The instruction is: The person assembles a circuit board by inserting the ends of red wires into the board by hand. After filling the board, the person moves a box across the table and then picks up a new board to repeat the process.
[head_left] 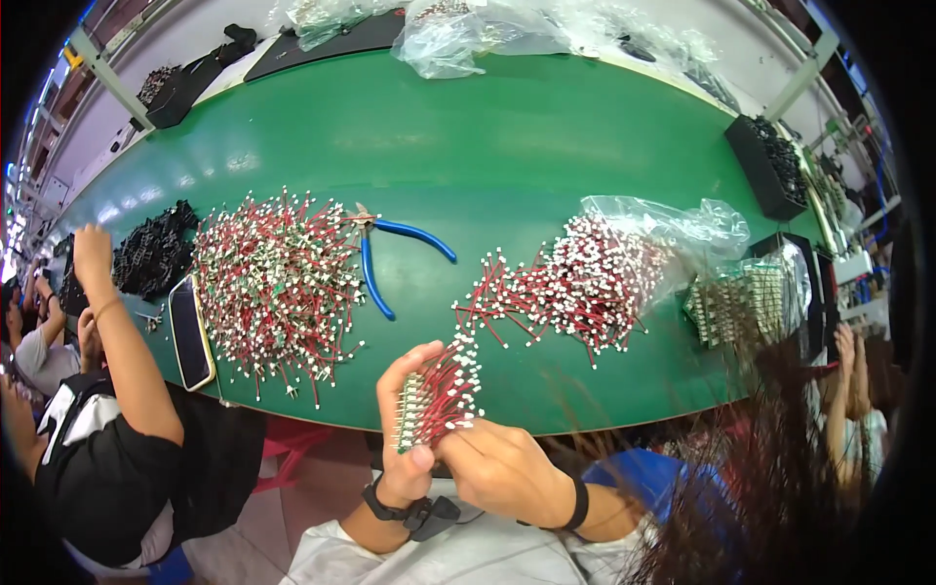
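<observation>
In front of me, my left hand (398,476) grips a circuit board panel (410,411) by its edges, thumb below and fingers above. A dense row of short red wires (451,382) with white connectors stands out from the panel's right side. Close against its lower end is my right hand (509,474), fingers curled and pressed together; their tips are hidden, so what they pinch cannot be made out. Beyond my hands lies a pile of red wires with white connectors (600,283), partly in a clear plastic bag (717,226).
Left on the green table (439,127) are a big heap of wired small boards (278,292), blue-handled cutters (369,268), a phone (191,331) and black parts (156,252). Stacked board panels (736,304) and a black bin (770,166) stand right. A co-worker's arm (132,356) reaches in at left.
</observation>
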The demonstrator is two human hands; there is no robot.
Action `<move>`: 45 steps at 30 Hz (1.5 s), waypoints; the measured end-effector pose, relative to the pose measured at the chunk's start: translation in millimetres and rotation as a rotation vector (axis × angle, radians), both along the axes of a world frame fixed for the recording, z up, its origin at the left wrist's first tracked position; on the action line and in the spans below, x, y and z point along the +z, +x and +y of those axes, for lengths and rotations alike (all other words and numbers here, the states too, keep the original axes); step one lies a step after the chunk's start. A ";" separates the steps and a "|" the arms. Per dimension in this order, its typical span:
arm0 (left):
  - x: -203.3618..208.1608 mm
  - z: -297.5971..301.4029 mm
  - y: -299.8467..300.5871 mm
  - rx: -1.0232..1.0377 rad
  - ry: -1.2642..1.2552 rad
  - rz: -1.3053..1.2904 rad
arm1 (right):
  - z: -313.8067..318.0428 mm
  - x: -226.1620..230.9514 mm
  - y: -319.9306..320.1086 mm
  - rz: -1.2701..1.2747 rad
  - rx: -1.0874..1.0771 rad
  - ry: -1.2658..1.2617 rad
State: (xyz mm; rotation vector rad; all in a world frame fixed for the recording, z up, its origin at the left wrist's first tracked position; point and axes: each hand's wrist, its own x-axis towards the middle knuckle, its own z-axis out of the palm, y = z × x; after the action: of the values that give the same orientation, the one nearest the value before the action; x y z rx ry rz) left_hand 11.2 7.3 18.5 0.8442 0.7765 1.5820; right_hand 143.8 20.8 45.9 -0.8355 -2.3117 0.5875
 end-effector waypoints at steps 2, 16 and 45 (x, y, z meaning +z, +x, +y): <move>2.6 1.1 -2.9 0.019 -0.013 -0.021 | 7.9 -4.1 -0.1 0.246 0.030 -0.096; -9.9 -5.8 -28.2 0.157 0.032 -0.030 | 98.4 -13.5 76.7 -0.282 -0.087 0.066; 6.2 -0.5 -4.9 0.083 -0.002 -0.096 | -12.2 -1.0 -11.5 0.447 -0.091 -0.240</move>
State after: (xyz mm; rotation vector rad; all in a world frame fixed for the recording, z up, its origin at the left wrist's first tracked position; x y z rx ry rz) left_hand 6.3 6.9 24.7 0.7375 0.7525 1.6824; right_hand 132.3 8.6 44.9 -0.8149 -1.8129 0.9206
